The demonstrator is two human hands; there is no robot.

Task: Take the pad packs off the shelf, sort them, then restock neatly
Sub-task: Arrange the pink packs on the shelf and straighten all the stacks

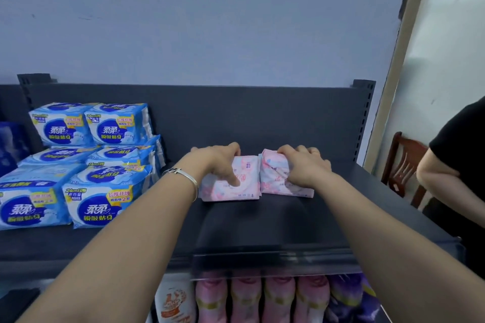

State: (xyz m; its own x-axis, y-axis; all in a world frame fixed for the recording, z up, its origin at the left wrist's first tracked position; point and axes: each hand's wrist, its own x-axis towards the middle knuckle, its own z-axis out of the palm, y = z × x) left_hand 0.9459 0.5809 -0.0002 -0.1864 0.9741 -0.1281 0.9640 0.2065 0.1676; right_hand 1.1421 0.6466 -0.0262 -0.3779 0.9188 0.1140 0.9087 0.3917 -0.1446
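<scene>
Head view looks down at a dark grey metal shelf (236, 225). The left hand (223, 162) grips the left pink and white soft plastic pad pack (249, 191), fingers curled over its top and thumb pressed on its front. The right hand (301, 165) grips the right pink and white soft plastic pad pack (273, 176), fingers curled over its top too. The 2 packs stand on the shelf near the back wall, and their sides touch. The right pack sits a bit crooked next to the left pack.

I think the packs are being set in place. They look soft and puffy, so they may flop forward when the hands let go. The crooked right pack may push the left pack out of line, and then the row would not be neat. A hard squeeze could crush the wrapping. The pile of blue and white plastic pad packs (89, 165) sits off to the left, and its top packs rest on other soft packs. A bump from the left arm could make them tumble. Another person in a black shirt (459, 160) stands close on the right and could knock the right arm
</scene>
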